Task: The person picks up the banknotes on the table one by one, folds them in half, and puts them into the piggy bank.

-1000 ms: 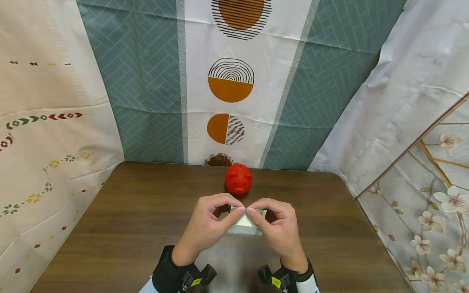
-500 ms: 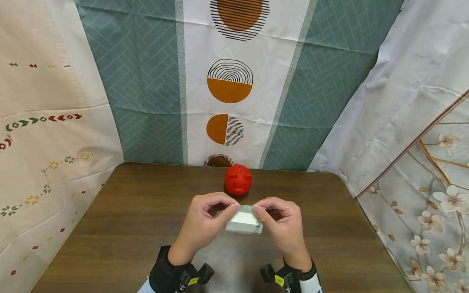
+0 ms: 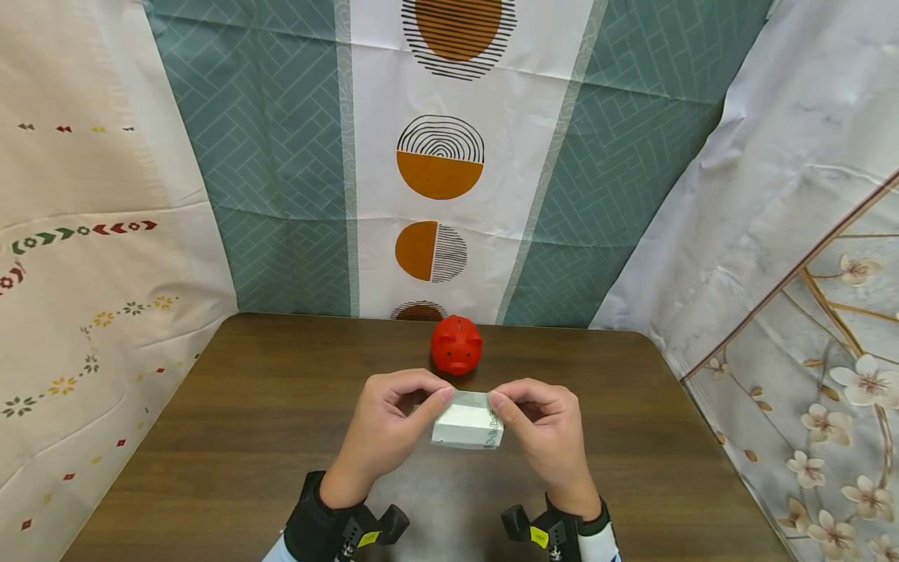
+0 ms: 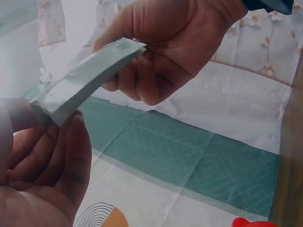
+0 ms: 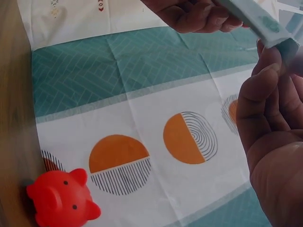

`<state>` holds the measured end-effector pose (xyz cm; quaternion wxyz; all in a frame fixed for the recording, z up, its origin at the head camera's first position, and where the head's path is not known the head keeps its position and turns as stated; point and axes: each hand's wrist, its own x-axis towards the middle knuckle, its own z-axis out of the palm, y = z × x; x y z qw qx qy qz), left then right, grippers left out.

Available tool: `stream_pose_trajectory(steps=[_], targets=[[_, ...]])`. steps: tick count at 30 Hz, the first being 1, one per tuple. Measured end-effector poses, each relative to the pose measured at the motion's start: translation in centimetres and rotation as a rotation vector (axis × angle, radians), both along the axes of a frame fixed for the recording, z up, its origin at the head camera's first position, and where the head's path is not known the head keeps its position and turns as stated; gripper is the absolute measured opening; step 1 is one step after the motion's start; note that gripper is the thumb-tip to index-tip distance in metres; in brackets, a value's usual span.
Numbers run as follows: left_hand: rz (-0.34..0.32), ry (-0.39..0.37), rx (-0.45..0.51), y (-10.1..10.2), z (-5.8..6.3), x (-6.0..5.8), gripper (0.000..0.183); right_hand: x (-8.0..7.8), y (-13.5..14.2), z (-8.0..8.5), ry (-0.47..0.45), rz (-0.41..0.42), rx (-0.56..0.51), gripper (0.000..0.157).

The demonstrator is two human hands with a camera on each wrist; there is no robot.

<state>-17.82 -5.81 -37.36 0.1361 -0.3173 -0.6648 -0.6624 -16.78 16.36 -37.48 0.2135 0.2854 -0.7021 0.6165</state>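
Between my two hands is a small piece of pale green printed paper (image 3: 467, 421), folded with creased edges and raised above the table. My left hand (image 3: 386, 429) pinches its left end, thumb on the near face. The right hand (image 3: 544, 433) pinches the other end the same way. Seen from the left wrist, the folded paper (image 4: 90, 78) looks like a long narrow strip with bent sides. In the right wrist view one end of the paper (image 5: 258, 21) shows a darker green print. The fingertips behind it are partly hidden.
A red piggy bank (image 3: 456, 345) stands just beyond the hands, near the back edge of the brown wooden table (image 3: 281, 406). Patterned cloths hang behind and at both sides, among them a teal and white curtain (image 3: 288, 156).
The thumbs, which met at the middle of the paper's top edge, have slid apart toward its two ends. More of the paper's face now shows. The piggy bank has stayed in place.
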Motion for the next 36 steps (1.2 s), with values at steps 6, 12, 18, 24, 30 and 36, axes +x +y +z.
stream_pose_trajectory(steps=[6, 12, 18, 24, 30, 36], targets=[[-0.009, -0.009, -0.006, 0.0, 0.0, 0.0, 0.010, -0.1, -0.1, 0.0, 0.008, 0.029, -0.006, 0.020], [-0.020, -0.031, -0.008, 0.1, 0.0, 0.1, 0.009, 0.0, -0.2, -0.1, 0.018, 0.021, -0.001, 0.022], [-0.033, -0.001, -0.003, 0.3, -0.1, 0.0, 0.007, 0.0, -0.4, -0.1, 0.041, 0.089, -0.021, 0.027], [-0.052, 0.012, 0.002, 0.4, -0.2, 0.0, 0.007, -0.1, -0.7, -0.1, 0.056, 0.135, -0.040, 0.027], [-0.071, 0.038, 0.010, 0.6, -0.3, 0.0, 0.008, -0.2, -0.9, -0.2, 0.070, 0.171, -0.052, 0.026], [-0.078, 0.041, -0.001, 0.8, -0.3, 0.0, 0.008, -0.4, -1.1, -0.2, 0.086, 0.230, -0.072, 0.026]])
